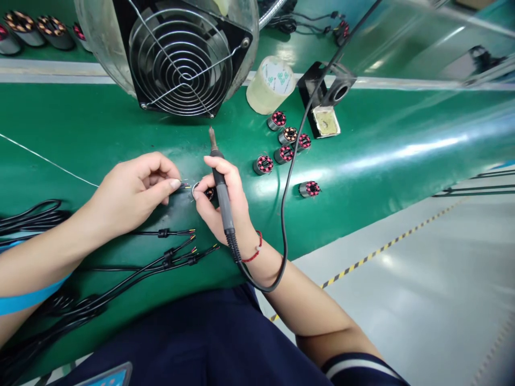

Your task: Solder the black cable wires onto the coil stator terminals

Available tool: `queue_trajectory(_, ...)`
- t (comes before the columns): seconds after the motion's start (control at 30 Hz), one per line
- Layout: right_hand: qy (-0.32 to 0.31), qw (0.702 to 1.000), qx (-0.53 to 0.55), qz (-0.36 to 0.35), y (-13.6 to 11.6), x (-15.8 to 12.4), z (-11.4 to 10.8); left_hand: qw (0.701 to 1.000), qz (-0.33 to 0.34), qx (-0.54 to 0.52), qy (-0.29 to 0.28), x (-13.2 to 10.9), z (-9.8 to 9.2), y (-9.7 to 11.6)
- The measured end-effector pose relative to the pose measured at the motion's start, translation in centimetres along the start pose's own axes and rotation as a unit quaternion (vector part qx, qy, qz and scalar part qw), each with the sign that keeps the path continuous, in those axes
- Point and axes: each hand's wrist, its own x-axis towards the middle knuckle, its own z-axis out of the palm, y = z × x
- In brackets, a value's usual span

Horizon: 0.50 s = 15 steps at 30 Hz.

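Note:
My left hand (134, 187) is closed in a pinch on thin coloured wire ends (185, 186) that stick out past the fingertips. A thin silvery wire, like solder wire (48, 160), runs from the left edge to behind this hand. My right hand (237, 206) is wrapped round a soldering iron (224, 201), whose tip points away from me toward the fan. Thumb and fingertips of the same hand also steady a small wound motor stator (209, 193), partly hidden by them. The wire ends are just left of the stator; whether they touch, I cannot tell.
A fan with a wire guard (185, 64) stands at the back. Right of it are a tape roll (270, 86), an iron stand with sponge (325, 120) and several stators (285, 154). Black cables (145, 273) lie nearest me. The iron's cord (286, 214) loops over my right forearm.

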Motion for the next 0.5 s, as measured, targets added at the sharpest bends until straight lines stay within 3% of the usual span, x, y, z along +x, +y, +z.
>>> queue_trajectory(0.33, -0.007, 0.999, -0.036, -0.005, -0.5, 0.2, 0.1, 0.999, -0.002, -0.014, -0.042, 0.1, -0.2, -0.7)
queue_trajectory(0.5, 0.0, 0.999, -0.035, -0.034, -0.6, 0.4, 0.2, 0.994, 0.071, 0.068, -0.043, 0.1, -0.5, -1.2)
